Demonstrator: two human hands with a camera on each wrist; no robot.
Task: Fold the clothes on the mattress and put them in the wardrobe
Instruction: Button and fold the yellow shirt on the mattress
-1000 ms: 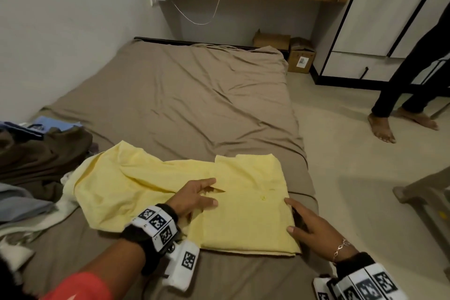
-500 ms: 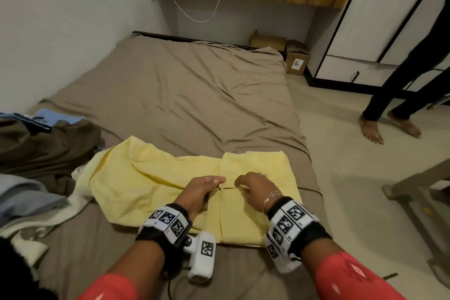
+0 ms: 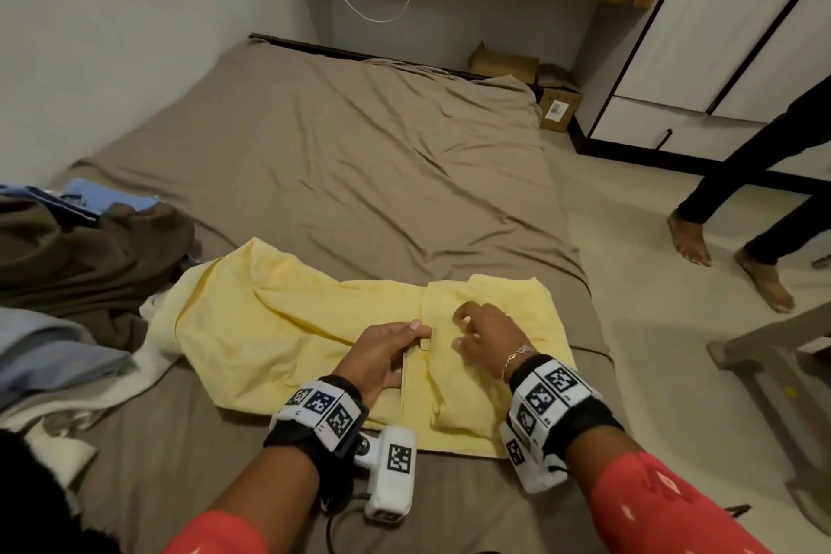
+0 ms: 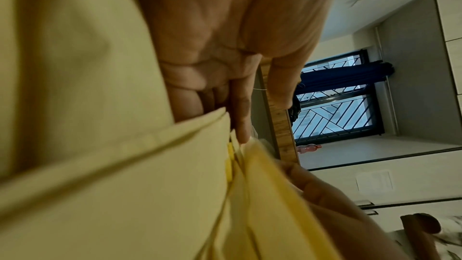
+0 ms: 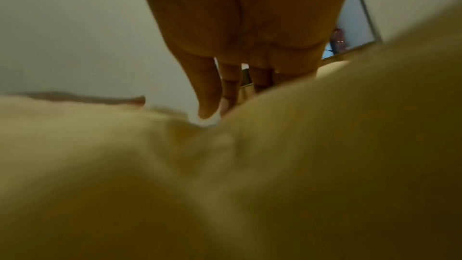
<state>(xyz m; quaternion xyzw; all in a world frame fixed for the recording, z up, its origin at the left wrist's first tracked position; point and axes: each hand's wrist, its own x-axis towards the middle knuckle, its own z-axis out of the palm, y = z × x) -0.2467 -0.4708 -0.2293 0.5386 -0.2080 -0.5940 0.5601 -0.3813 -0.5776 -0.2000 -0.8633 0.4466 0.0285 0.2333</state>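
At the far left of the mattress (image 3: pixel 359 175), on its wrinkled taupe sheet, sits a heap of unfolded clothes (image 3: pixel 76 265): soft brown, grey-blue and white fabrics, slumped and shapeless. Beside it, touching the white cloth, the yellow shirt (image 3: pixel 279 328) lies partly folded near the mattress's near edge, a light matte weave, rumpled on its left half and flatter on the right. The left hand (image 3: pixel 382 355) rests on the shirt's middle, thumb and fingers pinching a narrow hemmed edge. Just to its right, the right hand (image 3: pixel 488 335) presses on the flat folded panel, fingers loosely bent and gripping nothing. Far right stands the wardrobe (image 3: pixel 737 27), smooth white panels with black trim.
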